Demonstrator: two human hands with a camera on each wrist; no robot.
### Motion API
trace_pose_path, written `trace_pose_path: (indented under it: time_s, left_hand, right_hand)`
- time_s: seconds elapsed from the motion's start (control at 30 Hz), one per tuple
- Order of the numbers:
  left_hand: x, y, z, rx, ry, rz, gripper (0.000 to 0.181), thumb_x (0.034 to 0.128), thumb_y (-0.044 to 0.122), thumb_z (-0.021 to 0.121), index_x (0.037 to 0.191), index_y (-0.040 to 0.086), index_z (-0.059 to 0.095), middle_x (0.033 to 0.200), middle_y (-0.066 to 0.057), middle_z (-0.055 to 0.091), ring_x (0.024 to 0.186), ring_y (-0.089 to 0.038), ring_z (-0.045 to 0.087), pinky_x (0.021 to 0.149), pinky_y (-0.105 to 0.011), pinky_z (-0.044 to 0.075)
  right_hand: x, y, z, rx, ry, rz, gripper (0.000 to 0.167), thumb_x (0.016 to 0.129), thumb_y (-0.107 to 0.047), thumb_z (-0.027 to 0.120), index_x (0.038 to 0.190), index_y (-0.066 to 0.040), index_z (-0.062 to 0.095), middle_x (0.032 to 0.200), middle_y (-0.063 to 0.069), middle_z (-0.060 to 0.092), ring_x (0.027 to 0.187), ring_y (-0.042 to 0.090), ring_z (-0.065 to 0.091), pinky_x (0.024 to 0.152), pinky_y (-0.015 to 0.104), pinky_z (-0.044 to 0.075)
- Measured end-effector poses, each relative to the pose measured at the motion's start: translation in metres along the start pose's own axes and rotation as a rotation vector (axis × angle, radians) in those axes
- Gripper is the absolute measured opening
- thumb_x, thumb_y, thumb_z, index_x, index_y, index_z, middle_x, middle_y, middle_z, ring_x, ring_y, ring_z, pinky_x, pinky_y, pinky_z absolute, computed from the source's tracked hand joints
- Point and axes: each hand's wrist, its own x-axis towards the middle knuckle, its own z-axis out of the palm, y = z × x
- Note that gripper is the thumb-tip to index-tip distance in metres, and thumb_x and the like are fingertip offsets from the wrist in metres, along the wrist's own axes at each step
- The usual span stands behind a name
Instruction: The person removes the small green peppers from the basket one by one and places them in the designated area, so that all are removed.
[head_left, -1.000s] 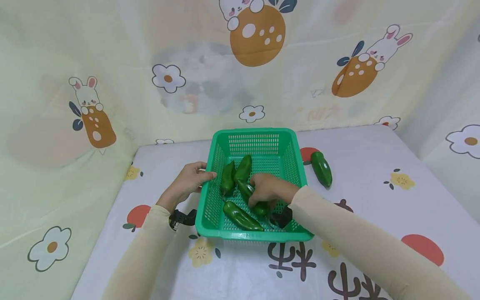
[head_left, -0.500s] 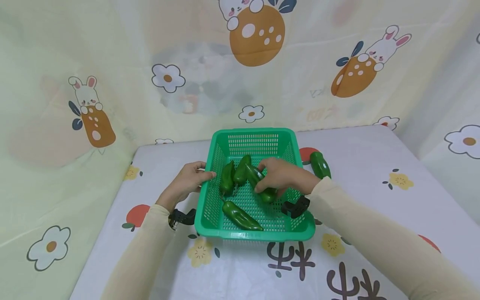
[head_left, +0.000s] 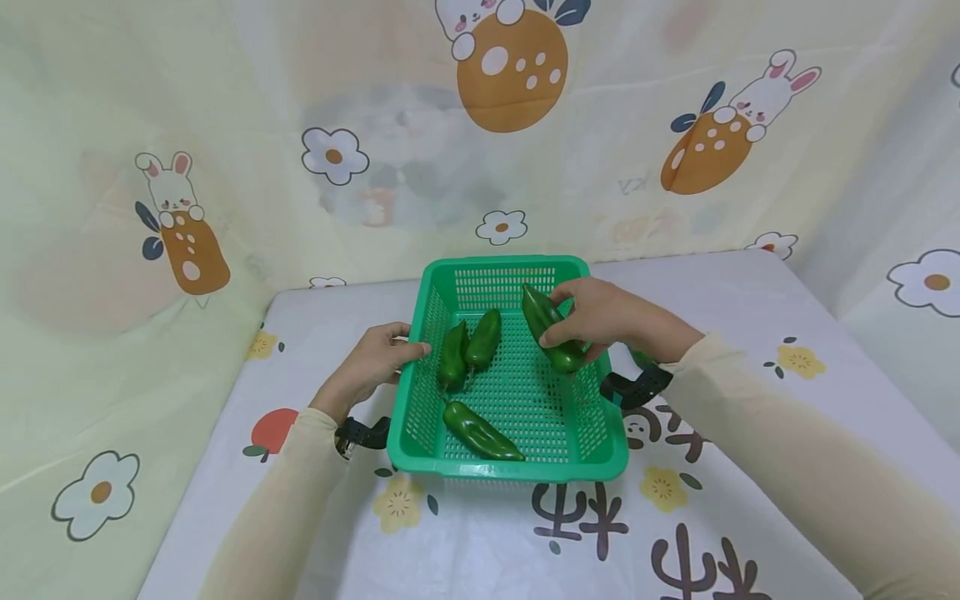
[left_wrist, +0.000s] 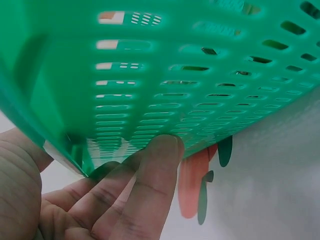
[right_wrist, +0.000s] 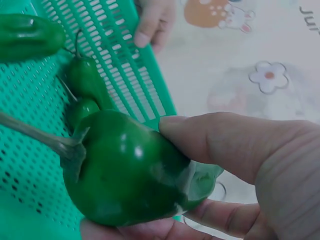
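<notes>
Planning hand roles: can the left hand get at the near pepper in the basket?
Likely yes, if it lets go: the left hand has its grip on the left side of the basket, but nothing covers the near pepper.

Near right corner of basket (head_left: 510, 472) can be reached from above. Left edge blocked by left hand (head_left: 371, 362); right edge crossed by right hand (head_left: 611, 315); near left corner obstructed by pepper (head_left: 482, 432).

five green peppers (head_left: 483, 431) show: three inside one green basket (head_left: 510, 472), one held pepper (head_left: 543, 312), one mostly hidden pepper (head_left: 642, 359) outside; one left hand (head_left: 372, 365), one right hand (head_left: 611, 317), two black wrist straps (head_left: 636, 387).
</notes>
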Motion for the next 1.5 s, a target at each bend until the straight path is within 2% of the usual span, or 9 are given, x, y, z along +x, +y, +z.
trace_pose_path:
  time_s: [0.2,0.57,0.8,1.0,1.27,1.5]
  left_hand:
    - [0.001,-0.001,0.001,0.014,0.004,0.0,0.043,0.1019,0.021,0.067,0.137,-0.002,0.057,0.118,-0.021,0.072,0.09,-0.024,0.077,0.08,-0.043,0.065]
    - [-0.001,0.001,0.002,0.02,0.008,-0.001,0.043,0.1017,0.021,0.067,0.137,-0.002,0.057,0.119,-0.022,0.072,0.091,-0.025,0.077,0.081,-0.044,0.065]
    - [-0.001,0.002,0.003,0.018,0.002,-0.004,0.043,0.1022,0.022,0.066,0.137,-0.001,0.057,0.119,-0.02,0.072,0.091,-0.024,0.076,0.081,-0.044,0.065]
    - [-0.002,0.002,0.002,0.028,0.003,-0.005,0.044,0.1025,0.022,0.066,0.138,-0.002,0.056,0.12,-0.021,0.071,0.093,-0.024,0.076,0.083,-0.045,0.065]
    - [-0.002,0.0,0.001,0.029,0.006,-0.001,0.045,0.102,0.021,0.066,0.139,-0.003,0.055,0.12,-0.022,0.071,0.091,-0.025,0.077,0.081,-0.045,0.065]
    - [-0.002,0.002,0.002,0.03,0.007,-0.002,0.045,0.1019,0.02,0.066,0.138,-0.003,0.055,0.119,-0.022,0.072,0.09,-0.024,0.077,0.081,-0.045,0.065]
  right_hand:
    - [-0.008,0.013,-0.02,-0.001,0.031,-0.006,0.073,0.093,-0.022,0.078,0.15,0.006,0.041,0.124,0.028,0.062,0.095,0.03,0.073,0.071,0.043,0.066]
    - [-0.012,0.048,-0.051,-0.056,0.12,0.034,0.069,0.095,-0.027,0.077,0.144,0.01,0.046,0.111,0.026,0.06,0.089,0.03,0.068,0.068,0.043,0.066]
    - [-0.013,0.07,-0.068,-0.041,0.134,0.071,0.07,0.097,-0.027,0.073,0.148,0.01,0.042,0.12,0.029,0.056,0.093,0.031,0.069,0.073,0.044,0.066]
    - [-0.011,0.084,-0.077,-0.026,0.152,0.099,0.072,0.099,-0.029,0.072,0.151,0.009,0.039,0.126,0.031,0.056,0.096,0.033,0.069,0.075,0.044,0.065]
    - [-0.009,0.104,-0.087,0.009,0.18,0.149,0.075,0.1,-0.029,0.071,0.152,0.012,0.036,0.128,0.031,0.056,0.09,0.026,0.071,0.079,0.042,0.065]
    - [-0.007,0.121,-0.09,0.006,0.217,0.171,0.071,0.1,-0.026,0.071,0.148,0.014,0.039,0.124,0.032,0.059,0.088,0.026,0.072,0.079,0.042,0.065]
